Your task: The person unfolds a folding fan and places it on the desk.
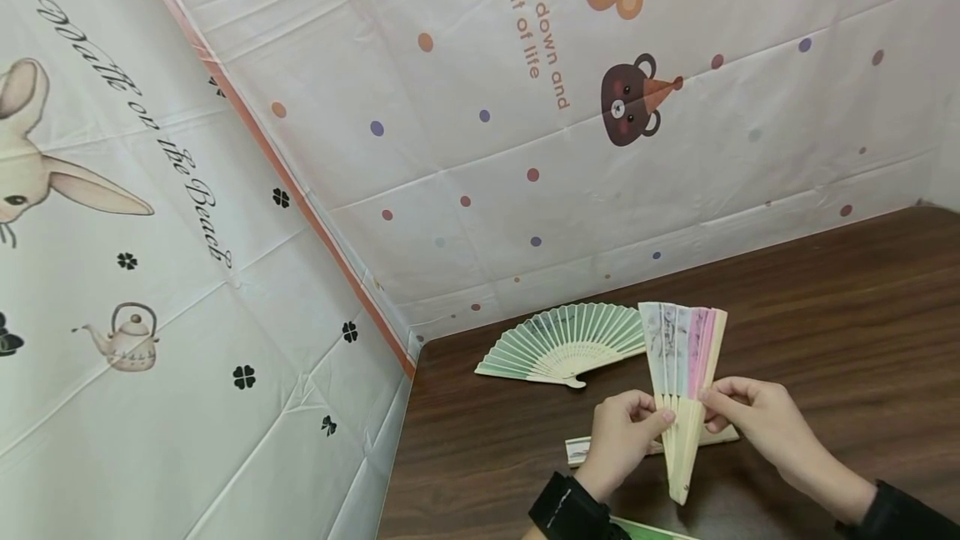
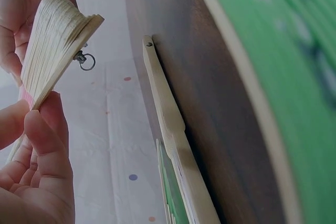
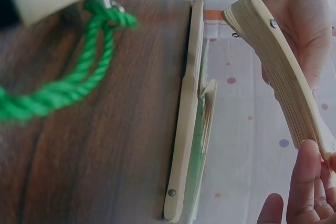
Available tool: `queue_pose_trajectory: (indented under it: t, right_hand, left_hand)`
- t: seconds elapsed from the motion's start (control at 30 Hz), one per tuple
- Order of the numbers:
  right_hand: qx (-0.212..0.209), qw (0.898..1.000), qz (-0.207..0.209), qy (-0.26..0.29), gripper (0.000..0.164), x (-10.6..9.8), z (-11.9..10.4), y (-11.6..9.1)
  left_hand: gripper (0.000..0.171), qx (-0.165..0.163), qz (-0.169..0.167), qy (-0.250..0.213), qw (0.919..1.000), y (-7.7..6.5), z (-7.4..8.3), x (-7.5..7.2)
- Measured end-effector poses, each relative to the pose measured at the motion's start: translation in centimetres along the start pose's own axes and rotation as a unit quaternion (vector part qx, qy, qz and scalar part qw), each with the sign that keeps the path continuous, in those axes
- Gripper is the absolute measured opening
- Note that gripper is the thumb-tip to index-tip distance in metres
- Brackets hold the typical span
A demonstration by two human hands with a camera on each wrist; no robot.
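At far left in the head view, your left cloth (image 1: 195, 432) bears a rabbit (image 1: 33, 148), a teapot (image 1: 135, 344) and slanting script that reads "Walk on the Beach", its opening letter cut by the edge. Right of it, the back cloth (image 1: 337, 48) carries printed bears and sideways lettering: "slow down and", with "oment of life" beside it, both lines running out of view. On the brown table (image 1: 862, 340) a green fan (image 1: 562, 340) lies spread, its dark marks too small to read. Next comes your left hand (image 1: 624, 436), thumb and fingers pinching the near-left edge of the held fan (image 1: 686, 407). This fan is raised above the table and partly spread; its long axis runs almost upright in the head view, the pale blue and pink leaf pointing towards the back cloth and the narrow pivot end towards you. Your grip lies near mid-length, just below the leaf, so that leaf and pivot end project on opposite sides of your fingers. Dark figures on the leaf cannot be read. Behind the ribs lies a folded fan (image 1: 580, 450), set crosswise on the table. At right, your right hand (image 1: 768, 423) pinches the held fan's right edge between thumb and fingers.
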State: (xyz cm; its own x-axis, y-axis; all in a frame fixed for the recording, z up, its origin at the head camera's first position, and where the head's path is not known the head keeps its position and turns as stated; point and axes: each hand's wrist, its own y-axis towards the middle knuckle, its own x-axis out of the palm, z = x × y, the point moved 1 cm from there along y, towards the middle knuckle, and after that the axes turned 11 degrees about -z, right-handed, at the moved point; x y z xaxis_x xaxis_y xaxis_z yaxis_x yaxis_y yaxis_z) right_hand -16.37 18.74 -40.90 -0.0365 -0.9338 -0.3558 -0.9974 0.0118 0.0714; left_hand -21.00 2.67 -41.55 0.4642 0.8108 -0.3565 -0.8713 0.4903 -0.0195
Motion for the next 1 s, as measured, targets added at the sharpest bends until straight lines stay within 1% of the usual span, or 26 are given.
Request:
queue_pose_trajectory:
  t: [0.27,0.53,0.77,1.0]
  right_hand:
    - [0.012,1.000,0.006,-0.002,0.029,-0.23,0.07,-0.02]
    - [0.004,1.000,0.013,0.003,0.029,-0.26,0.21,-0.04]
    - [0.002,1.000,0.023,0.006,0.029,-0.36,0.43,-0.07]
    - [0.004,1.000,0.027,0.012,0.029,-0.37,0.58,-0.05]
  left_hand:
    - [0.011,0.004,0.001,-0.027,0.9996,0.05,-0.17,-0.01]
    - [0.011,0.006,0.004,-0.035,0.9994,0.01,-0.16,0.03]
    - [0.011,0.011,0.009,-0.058,0.9982,0.03,-0.22,0.00]
    - [0.012,0.012,0.009,-0.060,0.9981,-0.02,-0.31,0.00]
